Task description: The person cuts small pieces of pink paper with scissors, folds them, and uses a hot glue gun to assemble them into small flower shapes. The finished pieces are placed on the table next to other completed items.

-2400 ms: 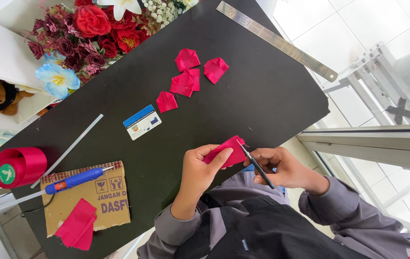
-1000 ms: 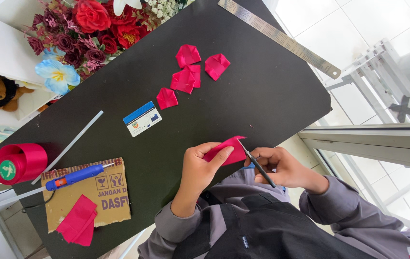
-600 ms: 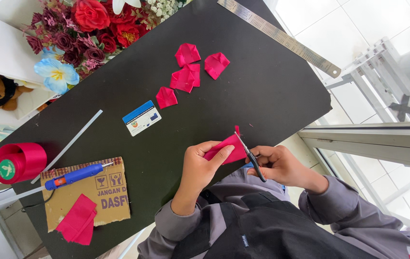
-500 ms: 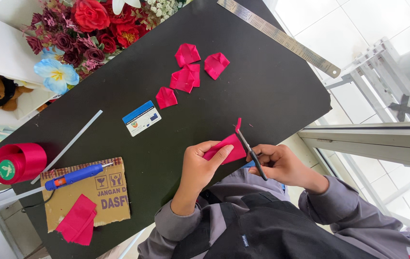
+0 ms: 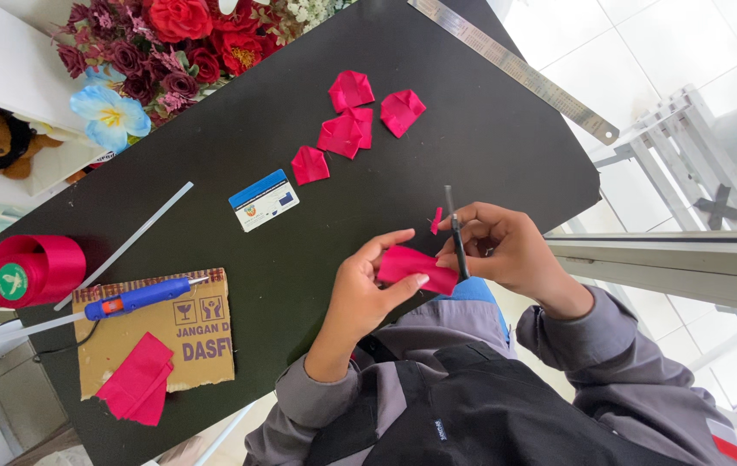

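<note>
The left hand (image 5: 366,285) held a red ribbon piece (image 5: 416,267) above the near edge of the black tabletop (image 5: 437,138), its grip closed on the piece with the thumb on top and the fingers beneath. The right hand (image 5: 506,250) was closed around a pair of scissors (image 5: 454,237), whose blades stood at the right end of the piece. A small red offcut (image 5: 436,220) showed just beside the blades.

The step in hand appeared to be trimming the end of the ribbon. To do it well, the piece needed to be kept taut and flat between thumb and fingers, with the pinch placed near the cut line yet clear of the blades. The blades were best kept square to the ribbon edge and closed in one clean stroke, since satin probably frays under repeated snips.

Finished folded petals (image 5: 355,121) lay well apart at the far side of the tabletop, with a card (image 5: 263,200) near them. A glue gun (image 5: 140,298) rested on a cardboard sheet (image 5: 187,345), and a ribbon roll (image 5: 30,269) sat at the left.
</note>
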